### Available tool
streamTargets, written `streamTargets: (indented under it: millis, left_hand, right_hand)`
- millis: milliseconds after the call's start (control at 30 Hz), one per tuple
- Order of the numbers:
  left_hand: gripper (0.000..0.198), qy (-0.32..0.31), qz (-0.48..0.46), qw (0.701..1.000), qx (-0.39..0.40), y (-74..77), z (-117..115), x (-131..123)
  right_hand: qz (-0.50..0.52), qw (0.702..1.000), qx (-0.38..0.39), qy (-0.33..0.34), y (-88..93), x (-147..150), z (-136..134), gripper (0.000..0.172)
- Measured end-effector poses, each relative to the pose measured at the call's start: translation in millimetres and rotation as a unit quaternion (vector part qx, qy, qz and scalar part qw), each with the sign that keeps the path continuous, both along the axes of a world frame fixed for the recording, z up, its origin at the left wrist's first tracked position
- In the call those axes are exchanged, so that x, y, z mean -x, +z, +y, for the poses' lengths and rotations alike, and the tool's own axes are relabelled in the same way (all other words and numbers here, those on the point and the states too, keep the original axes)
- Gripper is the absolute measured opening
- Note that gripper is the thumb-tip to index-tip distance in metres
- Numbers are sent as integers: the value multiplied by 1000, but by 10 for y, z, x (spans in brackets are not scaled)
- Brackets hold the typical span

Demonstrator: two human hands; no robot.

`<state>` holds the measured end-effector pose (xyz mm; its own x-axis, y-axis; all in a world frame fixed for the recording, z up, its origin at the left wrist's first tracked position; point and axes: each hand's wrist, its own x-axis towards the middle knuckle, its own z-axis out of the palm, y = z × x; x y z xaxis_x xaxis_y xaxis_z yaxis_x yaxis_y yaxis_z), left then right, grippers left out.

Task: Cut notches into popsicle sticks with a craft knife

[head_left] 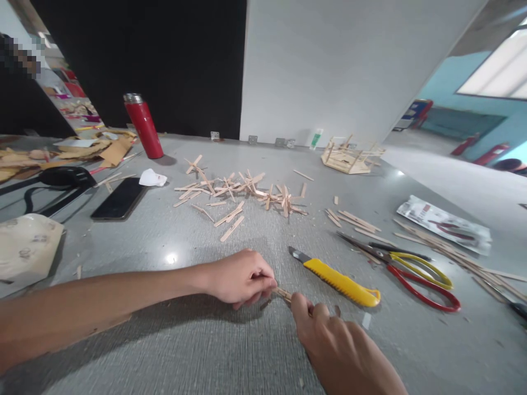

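My left hand point(241, 278) and my right hand point(325, 332) meet low over the grey table point(206, 340), both pinching the ends of a small wooden stick point(283, 294). The fingers of each hand are closed on it. A yellow utility knife point(335, 277) lies just right of the hands, blade pointing left. Beyond it lie scissors with red and yellow handles point(405, 266). A heap of wooden stick pieces and glued crosses point(239, 192) is scattered further back in the middle.
A red flask point(143, 125) stands at the back left, a black phone point(121, 198) and crumpled paper point(152, 177) near it. Cardboard scraps point(94, 148) lie far left. A stick-built frame point(349, 155) sits at the back right, with long sticks point(453, 255) and a packet point(444, 224) at right.
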<state>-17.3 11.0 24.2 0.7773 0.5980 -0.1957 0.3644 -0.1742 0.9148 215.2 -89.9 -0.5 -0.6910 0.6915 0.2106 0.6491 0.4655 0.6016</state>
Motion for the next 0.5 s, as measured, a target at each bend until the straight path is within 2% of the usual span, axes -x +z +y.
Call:
streamTargets:
  millis: [500]
  left_hand:
    - [33, -6, -13, 1000, 0, -11, 11, 8]
  right_hand:
    - [12, 1000, -18, 20, 4, -41, 4, 41]
